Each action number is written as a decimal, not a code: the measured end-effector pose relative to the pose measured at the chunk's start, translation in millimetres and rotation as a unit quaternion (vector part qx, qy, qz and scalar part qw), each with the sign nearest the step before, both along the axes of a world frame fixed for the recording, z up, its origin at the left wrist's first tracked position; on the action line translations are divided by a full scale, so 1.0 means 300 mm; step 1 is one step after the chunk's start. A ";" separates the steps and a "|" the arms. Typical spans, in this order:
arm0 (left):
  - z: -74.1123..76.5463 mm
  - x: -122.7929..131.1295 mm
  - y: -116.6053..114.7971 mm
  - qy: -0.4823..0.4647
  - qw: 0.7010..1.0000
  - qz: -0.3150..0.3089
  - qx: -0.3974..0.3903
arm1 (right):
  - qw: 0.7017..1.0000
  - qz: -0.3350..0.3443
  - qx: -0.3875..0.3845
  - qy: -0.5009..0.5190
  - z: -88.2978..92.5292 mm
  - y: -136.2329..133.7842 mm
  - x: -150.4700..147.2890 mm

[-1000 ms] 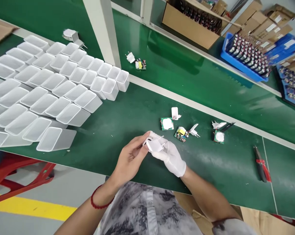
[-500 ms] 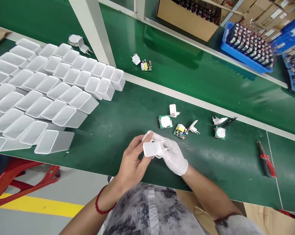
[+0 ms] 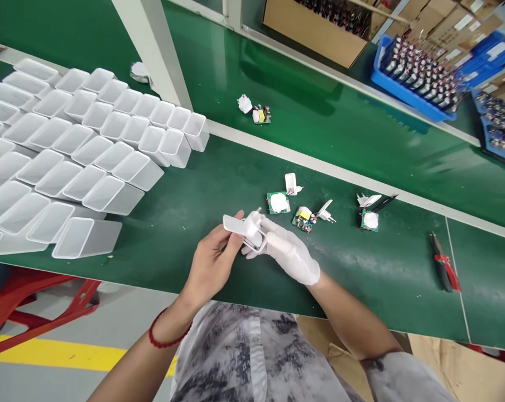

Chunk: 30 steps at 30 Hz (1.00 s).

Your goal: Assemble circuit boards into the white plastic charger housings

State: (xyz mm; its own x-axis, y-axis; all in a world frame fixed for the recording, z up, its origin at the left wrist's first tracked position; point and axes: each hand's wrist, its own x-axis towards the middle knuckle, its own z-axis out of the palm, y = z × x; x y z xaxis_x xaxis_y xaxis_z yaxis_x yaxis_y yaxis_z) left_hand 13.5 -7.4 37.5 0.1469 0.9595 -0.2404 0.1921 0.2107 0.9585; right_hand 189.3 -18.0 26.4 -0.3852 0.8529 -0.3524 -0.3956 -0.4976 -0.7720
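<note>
My bare left hand, with a red bracelet at the wrist, pinches the flat end of a white plug cover. Close against the cover is a small white plastic case, its opening facing up toward me. White-gloved, my right hand has its fingers wrapped round the case; what sits inside is hard to make out. Just beyond my hands lie a green circuit board with a white round part, a white plug cover and another circuit board with a yellow-taped part.
Rows of open white cases fill the bench's left side. Red-handled pliers lie at the right, with another board nearer. One more board rests behind the bench's pale strip. A blue tray of parts stands at the back.
Both hands have turned the white pieces: the plug cover has tilted, its pins now point away, and the case's opening shows. My left hand has shifted slightly left. The view has moved a little.
</note>
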 end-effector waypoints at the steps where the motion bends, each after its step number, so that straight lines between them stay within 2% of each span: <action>1: 0.003 0.002 -0.001 0.002 1.000 -0.004 0.008 | 1.000 0.015 0.014 -0.018 0.003 0.003 0.002; 4: 0.004 0.009 -0.007 0.020 0.999 -0.019 0.036 | 0.996 0.034 0.042 -0.070 0.020 0.005 -0.006; 10: 0.014 0.015 -0.018 0.080 0.991 -0.055 0.088 | 0.993 -0.018 0.063 -0.095 0.014 -0.017 -0.024; 15: 0.017 0.007 0.003 0.091 0.992 -0.054 0.068 | 0.991 0.009 0.064 -0.118 0.015 -0.011 -0.007; 17: 0.030 0.004 0.019 0.126 0.988 -0.049 0.072 | 0.976 0.008 0.130 -0.176 0.040 -0.010 0.001; 19: 0.053 0.009 0.033 0.177 0.979 -0.045 0.087 | 0.940 -0.010 0.221 -0.259 0.068 -0.013 0.004; 21: 0.084 0.020 0.042 0.208 0.971 -0.046 0.108 | 0.915 -0.035 0.256 -0.309 0.088 -0.016 0.004; 23: 0.115 0.032 0.042 0.178 0.972 -0.046 0.144 | 0.933 -0.063 0.213 -0.283 0.099 -0.011 0.009; 26: 0.148 0.039 0.029 0.070 0.979 -0.050 0.187 | 0.975 -0.124 0.100 -0.158 0.106 0.013 0.038; 30: 0.132 0.026 0.010 0.017 0.987 -0.040 0.154 | 0.983 -0.164 0.019 -0.081 0.114 0.043 0.093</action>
State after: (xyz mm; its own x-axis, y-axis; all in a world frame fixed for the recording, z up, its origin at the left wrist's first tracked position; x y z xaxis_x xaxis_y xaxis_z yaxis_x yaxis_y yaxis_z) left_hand 21.4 -4.4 77.2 0.2228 0.9734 0.0543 0.2286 -0.1063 0.9677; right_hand 217.2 -5.0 60.6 -0.0294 0.9354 -0.3524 -0.4009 -0.3340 -0.8531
